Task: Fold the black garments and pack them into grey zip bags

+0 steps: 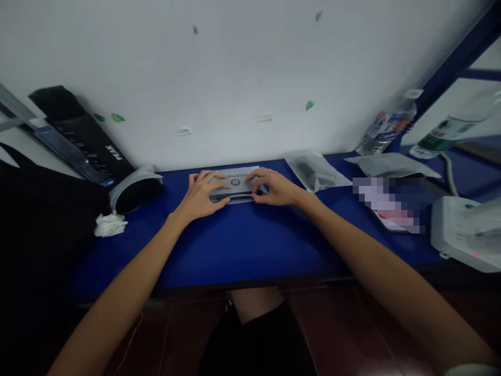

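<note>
A frosted grey plastic bag (pixel 236 183) with dark lettering and a round logo lies on the blue desk against the wall. Along its front edge runs a dark strip or opening; what is inside I cannot make out. On the bag's left end my left hand (pixel 201 196) has its fingers laid over the top and its thumb at the front edge. My right hand (pixel 274 187) is closed at the right end, thumb and index finger pinching the front edge with the other fingers curled above.
Right of the bag lie a clear pouch (pixel 313 169) with a dark item, another grey pouch (pixel 391 165), a phone (pixel 391 209) and a white power strip (pixel 465 230). Bottles (pixel 385 128) stand behind. Left are a black PEAK box (pixel 86 136), crumpled tissue (pixel 111 225) and a black bag (pixel 43 235).
</note>
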The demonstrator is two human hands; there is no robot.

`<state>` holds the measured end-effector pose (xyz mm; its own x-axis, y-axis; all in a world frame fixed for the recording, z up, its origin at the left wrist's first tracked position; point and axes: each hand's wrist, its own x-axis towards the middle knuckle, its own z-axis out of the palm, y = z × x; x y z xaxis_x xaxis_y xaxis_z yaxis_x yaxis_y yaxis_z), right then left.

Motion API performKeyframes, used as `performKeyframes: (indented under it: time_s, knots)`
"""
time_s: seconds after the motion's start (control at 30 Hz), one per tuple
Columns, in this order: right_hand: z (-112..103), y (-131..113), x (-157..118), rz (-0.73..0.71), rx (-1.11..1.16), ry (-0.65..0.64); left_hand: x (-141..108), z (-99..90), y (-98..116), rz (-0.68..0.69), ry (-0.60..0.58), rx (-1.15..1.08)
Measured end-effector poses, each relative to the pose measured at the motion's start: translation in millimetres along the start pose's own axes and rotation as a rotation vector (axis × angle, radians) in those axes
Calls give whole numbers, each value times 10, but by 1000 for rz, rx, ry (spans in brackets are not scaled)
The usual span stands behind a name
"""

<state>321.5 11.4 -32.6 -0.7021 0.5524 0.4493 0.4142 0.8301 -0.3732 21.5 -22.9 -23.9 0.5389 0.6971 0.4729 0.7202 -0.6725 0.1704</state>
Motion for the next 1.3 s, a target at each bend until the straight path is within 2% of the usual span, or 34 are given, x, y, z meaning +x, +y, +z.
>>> performKeyframes:
  time_s: [0.07, 0.17, 0.3, 0.37, 0.5, 0.63, 0.77, 0.87, 1.0, 1.07, 1.17, 1.3]
  knots:
    - [12, -59, 21, -2, -34, 49, 0, 4, 33, 23, 55, 58]
    - [33, -150, 56, -23, -65, 191, -1, 17, 110, 45, 163, 83]
    - [71, -265, 92, -44, -86, 352, -9, 52, 238, 86, 231, 123]
    - [105, -319, 105, -35, -73, 395, -18, 77, 278, 73, 233, 149]
    - [207, -393, 135, -21, 37, 443, -45, 127, 262, 27, 97, 177]
    - [293, -394, 157, 31, 211, 358, -70, 156, 219, 60, 2, 206]
    - [344, -325, 137, 163, 410, 195, -67, 169, 249, 105, 4, 228]
    - [365, -250, 123, 242, 417, 45, -61, 166, 275, 134, 34, 221]
    - [347, -123, 120, 259, 341, -23, -91, 161, 277, 139, 96, 99]
    - [320, -29, 106, 263, 288, -42, -110, 173, 282, 118, 167, -31]
    - [257, 113, 70, 277, 144, -69, -102, 192, 293, 12, 391, -308]
    - [190, 83, 28, 220, -91, -209, -39, 126, 189, -384, 737, -648]
